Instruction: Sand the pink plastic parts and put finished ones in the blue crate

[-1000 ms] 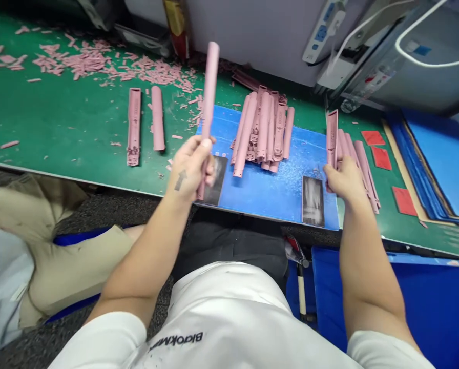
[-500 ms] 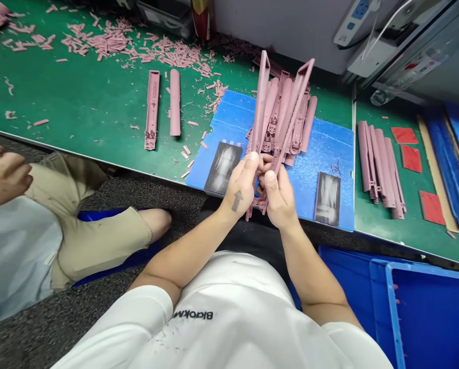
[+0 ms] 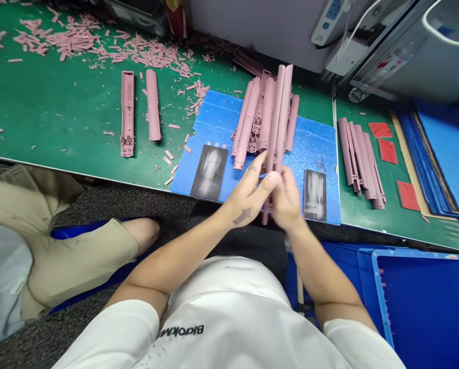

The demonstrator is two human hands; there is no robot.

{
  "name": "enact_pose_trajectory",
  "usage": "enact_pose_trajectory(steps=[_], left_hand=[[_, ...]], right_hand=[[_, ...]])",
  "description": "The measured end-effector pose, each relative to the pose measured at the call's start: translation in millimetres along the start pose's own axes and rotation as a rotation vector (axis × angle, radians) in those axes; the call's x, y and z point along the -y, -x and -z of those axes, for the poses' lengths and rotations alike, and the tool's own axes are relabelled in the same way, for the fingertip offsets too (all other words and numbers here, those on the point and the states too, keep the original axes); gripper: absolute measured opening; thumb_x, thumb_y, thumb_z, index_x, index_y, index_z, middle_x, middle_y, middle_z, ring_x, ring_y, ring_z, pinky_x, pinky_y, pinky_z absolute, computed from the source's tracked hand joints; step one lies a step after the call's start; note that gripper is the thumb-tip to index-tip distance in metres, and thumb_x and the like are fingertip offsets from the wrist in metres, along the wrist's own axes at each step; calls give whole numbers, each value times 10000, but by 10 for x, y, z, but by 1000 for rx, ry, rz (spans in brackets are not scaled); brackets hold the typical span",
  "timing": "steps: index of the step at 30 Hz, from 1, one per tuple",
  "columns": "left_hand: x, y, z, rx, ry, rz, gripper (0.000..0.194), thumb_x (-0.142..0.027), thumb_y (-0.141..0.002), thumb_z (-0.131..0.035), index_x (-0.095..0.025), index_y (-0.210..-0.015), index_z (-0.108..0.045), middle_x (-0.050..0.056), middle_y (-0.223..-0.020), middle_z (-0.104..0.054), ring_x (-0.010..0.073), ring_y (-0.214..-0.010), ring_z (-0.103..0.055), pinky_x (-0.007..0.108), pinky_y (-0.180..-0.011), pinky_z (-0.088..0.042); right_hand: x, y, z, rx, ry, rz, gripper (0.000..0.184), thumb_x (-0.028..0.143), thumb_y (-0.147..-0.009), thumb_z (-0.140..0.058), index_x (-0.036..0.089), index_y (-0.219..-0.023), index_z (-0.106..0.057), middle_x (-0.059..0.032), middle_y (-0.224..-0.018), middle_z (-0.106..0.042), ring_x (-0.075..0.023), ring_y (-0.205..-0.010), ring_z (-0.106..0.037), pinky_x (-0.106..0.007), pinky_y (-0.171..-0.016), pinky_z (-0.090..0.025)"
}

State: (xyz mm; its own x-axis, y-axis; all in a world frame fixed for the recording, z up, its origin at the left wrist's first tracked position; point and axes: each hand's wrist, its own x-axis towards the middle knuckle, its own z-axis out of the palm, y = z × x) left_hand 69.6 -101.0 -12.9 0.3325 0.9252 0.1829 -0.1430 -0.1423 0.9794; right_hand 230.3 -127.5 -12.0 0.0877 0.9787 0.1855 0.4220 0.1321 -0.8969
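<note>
Two long pink plastic casings [image 3: 282, 113] stand side by side in front of me, tilted away from my body. Around their lower ends my left hand [image 3: 248, 197] is closed, thumb pressed on the near side. My right hand [image 3: 289, 202] grips the same ends from the right, slightly blurred, with its fingers partly hidden. Behind them a pile of similar pink casings [image 3: 248, 123] lies on a blue mat [image 3: 222, 110], some with the rounded outside up, others showing ribbed insides.
Left on the green table [image 3: 79, 118] lie two casings [image 3: 127, 113] and many pink scraps [image 3: 76, 38]. Black-and-white worn pads [image 3: 210, 171] lie on the mat. Several casings [image 3: 360, 159] and red squares [image 3: 388, 151] are on the right, above a blue crate [image 3: 425, 302]. A person's leg [image 3: 95, 251] is at left.
The two held casings have come from spread apart to side by side, turned with their rounded outsides toward me. The view has shifted right, and the other person's hand has left it.
</note>
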Motion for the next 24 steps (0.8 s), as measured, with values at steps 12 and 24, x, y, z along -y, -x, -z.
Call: enact_pose_trajectory(steps=[12,24], left_hand=[[110,-1971,872,-1,-985,279,312,-434,-1066,-667,-159,-1025,-807,205,-1031,-788,436,-1207,-758,527,-1135,-560],[-71,-1687,727,9,-1112,282,509,-546,-966,-829,-161,-1292,-759,206,-1276,-809,422,-1294,-741,471,-1114,-576]], right_hand=[[-464,-928,1492,-161,1267,-277,495,344,-1120,-496,25,-1439,-700,-365,-1471,-689,-477,-1418,-669,-605,-1185,-526],[-552,-1875,789,155,1126,-340,510,498,-1103,-605,91,-1369,-759,-295,-1378,-797,-418,-1318,-759,-493,-1103,-582]])
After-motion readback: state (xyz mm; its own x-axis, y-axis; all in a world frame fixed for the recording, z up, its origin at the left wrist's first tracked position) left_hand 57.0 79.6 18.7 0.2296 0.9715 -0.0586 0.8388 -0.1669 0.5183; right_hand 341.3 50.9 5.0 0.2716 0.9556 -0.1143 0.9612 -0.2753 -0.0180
